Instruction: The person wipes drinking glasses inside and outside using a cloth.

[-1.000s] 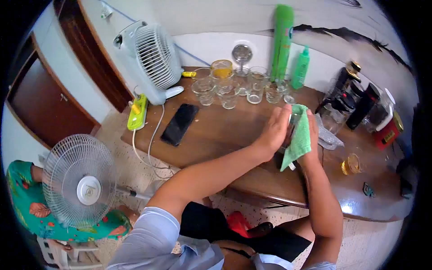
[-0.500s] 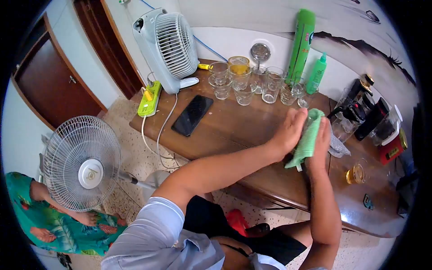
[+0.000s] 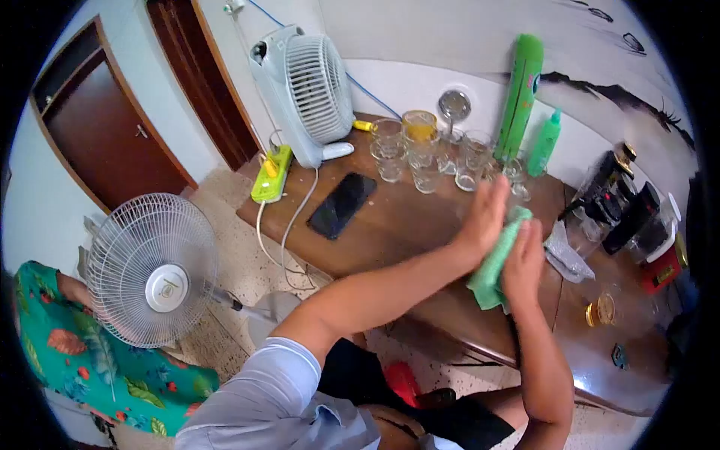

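A crumpled green cloth (image 3: 496,262) is upright between my two hands, above the wooden table. My left hand (image 3: 486,225) lies along its left side with the fingers straight and the palm turned toward it; whether the whole palm touches is hidden. On the other side, my right hand (image 3: 523,262) has its fingers bent over the cloth and holds it. A grey, shiny cloth or bag (image 3: 568,253) lies just right of my right hand. Behind my fingers stand several clear glasses (image 3: 426,176), some stacked.
On the table (image 3: 420,232) are a black phone (image 3: 341,205), a box fan (image 3: 311,94), a green power strip (image 3: 271,174), a tall green can (image 3: 520,97), a green bottle (image 3: 544,144) and a glass of amber drink (image 3: 601,310). A standing fan (image 3: 154,270) and a seated person (image 3: 90,360) are at left.
My left hand has slid up along the cloth and my right hand has dropped lower. The cloth is more bunched. The whole view has shifted, and the seated person's hand no longer shows.
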`<state>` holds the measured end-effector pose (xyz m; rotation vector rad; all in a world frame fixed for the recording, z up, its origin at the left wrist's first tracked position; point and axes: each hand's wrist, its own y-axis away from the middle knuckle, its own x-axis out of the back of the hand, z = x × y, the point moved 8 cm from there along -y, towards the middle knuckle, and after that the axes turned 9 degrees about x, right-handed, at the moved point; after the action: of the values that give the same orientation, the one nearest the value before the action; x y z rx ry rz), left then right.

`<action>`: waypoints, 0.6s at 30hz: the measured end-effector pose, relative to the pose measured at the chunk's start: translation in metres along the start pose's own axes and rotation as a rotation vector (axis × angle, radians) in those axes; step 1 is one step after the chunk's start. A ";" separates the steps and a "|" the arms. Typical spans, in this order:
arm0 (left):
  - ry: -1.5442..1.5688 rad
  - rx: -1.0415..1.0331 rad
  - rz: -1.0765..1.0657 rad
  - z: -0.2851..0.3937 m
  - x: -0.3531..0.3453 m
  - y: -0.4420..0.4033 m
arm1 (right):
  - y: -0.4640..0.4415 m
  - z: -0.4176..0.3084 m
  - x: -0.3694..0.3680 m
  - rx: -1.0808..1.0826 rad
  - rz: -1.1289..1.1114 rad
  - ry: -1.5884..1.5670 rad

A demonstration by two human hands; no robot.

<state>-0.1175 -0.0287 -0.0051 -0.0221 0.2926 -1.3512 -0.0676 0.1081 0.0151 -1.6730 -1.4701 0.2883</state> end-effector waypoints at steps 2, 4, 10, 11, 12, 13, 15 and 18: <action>0.010 0.063 -0.162 -0.006 -0.022 0.016 | -0.006 0.043 0.015 -0.126 0.146 -0.135; 0.058 0.190 -0.307 -0.001 -0.041 0.037 | -0.015 0.066 0.028 -0.216 0.167 -0.331; 0.090 0.103 -0.127 -0.007 -0.018 0.014 | 0.007 0.053 0.000 -0.264 0.054 -0.362; 0.194 0.144 -0.166 -0.025 -0.011 -0.009 | 0.010 0.042 -0.007 -0.241 -0.026 -0.241; 0.214 0.161 -0.112 -0.010 -0.002 -0.010 | 0.009 0.023 -0.010 -0.128 -0.050 -0.107; 0.235 0.180 -0.058 0.003 0.009 -0.005 | 0.008 0.007 -0.012 -0.018 -0.077 0.031; 0.094 0.163 -0.036 0.005 0.010 0.002 | 0.004 0.002 -0.008 -0.020 -0.064 0.074; 0.043 0.175 -0.160 0.001 -0.016 0.020 | -0.007 0.022 0.012 -0.128 0.077 -0.059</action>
<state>-0.1010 -0.0091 -0.0050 0.1320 0.2113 -1.5336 -0.0840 0.1278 0.0109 -1.8405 -1.4963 0.2928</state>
